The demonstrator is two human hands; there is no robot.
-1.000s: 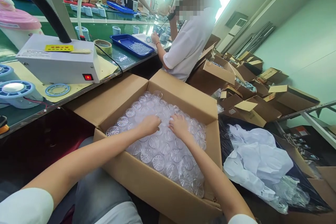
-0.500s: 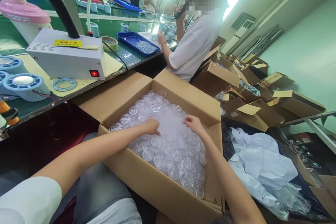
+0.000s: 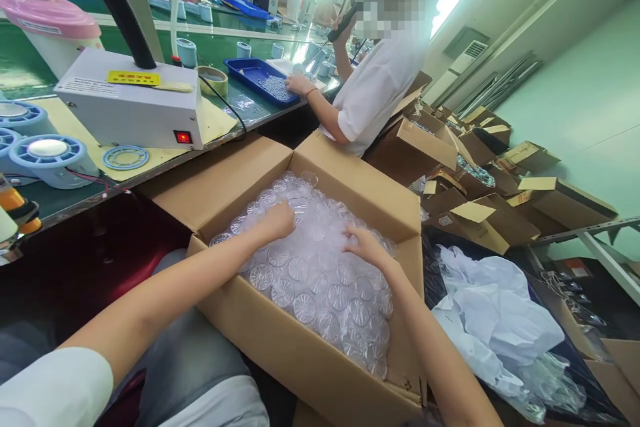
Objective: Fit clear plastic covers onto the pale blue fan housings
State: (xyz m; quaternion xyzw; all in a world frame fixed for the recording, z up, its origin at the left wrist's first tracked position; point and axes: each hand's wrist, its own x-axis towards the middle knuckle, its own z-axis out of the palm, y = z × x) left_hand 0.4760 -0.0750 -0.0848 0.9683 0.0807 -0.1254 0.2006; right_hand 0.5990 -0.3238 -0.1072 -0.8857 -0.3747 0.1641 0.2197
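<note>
An open cardboard box point(image 3: 280, 340) in front of me holds many clear round plastic pieces point(image 3: 305, 307), packed in rows. Hazy translucent plastic film point(image 3: 323, 240) covers the middle of them. My left hand point(image 3: 280, 220) is closed in a fist over the far left part of the pieces; whatever it grips is hidden. On the right side of the film, my right hand point(image 3: 369, 245) hovers low with bent fingers apart, and I see nothing held in it.
A grey-white machine point(image 3: 130, 107) with a black hose stands on the green bench, beside blue round housings point(image 3: 47, 157). A co-worker in a white shirt point(image 3: 375, 87) sits beyond the box, near a blue tray point(image 3: 250, 73). Crumpled white plastic bags point(image 3: 495, 307) lie at right.
My left hand has moved up and left, away from the middle of the film. My right hand has shifted slightly left and its fingers have spread. The co-worker's hand has moved to the blue tray.
</note>
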